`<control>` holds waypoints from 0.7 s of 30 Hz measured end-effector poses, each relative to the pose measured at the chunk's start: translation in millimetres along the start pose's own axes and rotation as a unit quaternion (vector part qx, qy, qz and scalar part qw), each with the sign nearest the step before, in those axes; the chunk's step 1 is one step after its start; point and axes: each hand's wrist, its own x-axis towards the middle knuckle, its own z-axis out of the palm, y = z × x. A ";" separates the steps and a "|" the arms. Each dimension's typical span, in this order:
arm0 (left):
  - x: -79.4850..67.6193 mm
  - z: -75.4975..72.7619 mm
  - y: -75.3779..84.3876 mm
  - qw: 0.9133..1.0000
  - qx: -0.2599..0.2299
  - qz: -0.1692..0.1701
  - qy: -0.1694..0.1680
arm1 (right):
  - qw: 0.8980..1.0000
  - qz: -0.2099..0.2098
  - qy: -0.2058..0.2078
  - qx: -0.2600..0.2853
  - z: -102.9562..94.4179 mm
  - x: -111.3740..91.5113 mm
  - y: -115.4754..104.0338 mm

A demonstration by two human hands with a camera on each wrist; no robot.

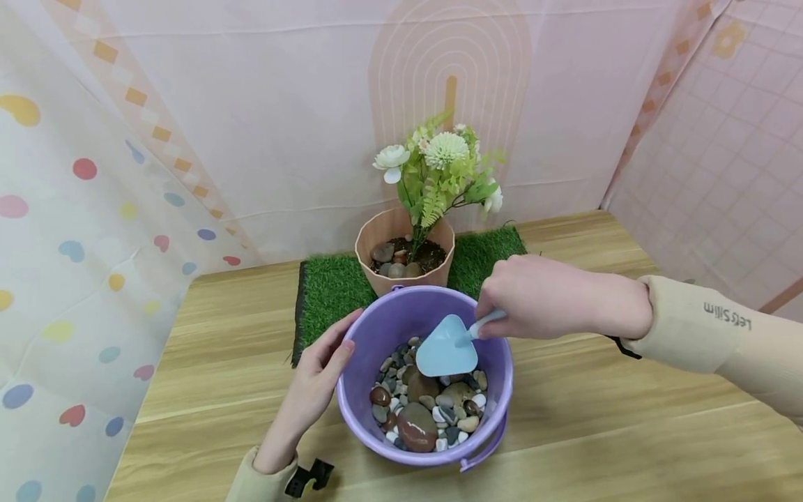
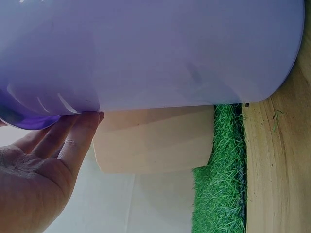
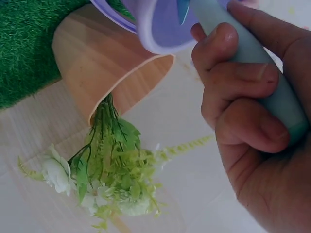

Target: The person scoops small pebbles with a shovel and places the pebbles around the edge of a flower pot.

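At the far left we see a pale curtain with coloured hearts and dots (image 1: 69, 244) hanging beside the light wooden counter (image 1: 213, 348). Moving right, our left hand (image 1: 316, 376) lies flat against the outer wall of the round lilac plastic bucket (image 1: 366, 328); its fingers (image 2: 80, 133) are straight and close together, with the tips touching the bucket's rim, pressing rather than gripping.

The bucket stands on the counter near its front edge, partly over the front edge of a rectangular mat of green artificial grass (image 1: 326, 286). Inside it lies a heap of smooth mixed pebbles (image 1: 426, 411), brown, grey and white.

Just behind the bucket, on the mat, stands a peach-coloured plastic flowerpot (image 1: 383, 233) holding white and green artificial flowers (image 1: 442, 164), with dark soil and a few stones at their base.

Over the pebbles hangs the blade of a small pale blue plastic trowel (image 1: 447, 347), tip pointing down into the bucket. Its handle runs up and right into our right hand (image 1: 539, 296), whose fingers (image 3: 243, 77) are curled tightly round it. A beige sleeve (image 1: 721, 335) covers that arm.
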 end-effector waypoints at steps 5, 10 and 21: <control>-0.1 -0.1 0.4 1.000 0.002 0.001 -0.004 | 0.996 -0.063 0.003 -0.065 6.8 0.1 0.5; 0.1 -0.2 0.6 1.000 0.003 0.002 -0.004 | 0.987 -0.093 0.001 -0.128 10.6 2.6 -1.9; -0.7 -0.2 1.2 1.000 0.011 -0.004 -0.002 | 0.948 -0.169 0.006 -0.269 24.1 10.7 -10.9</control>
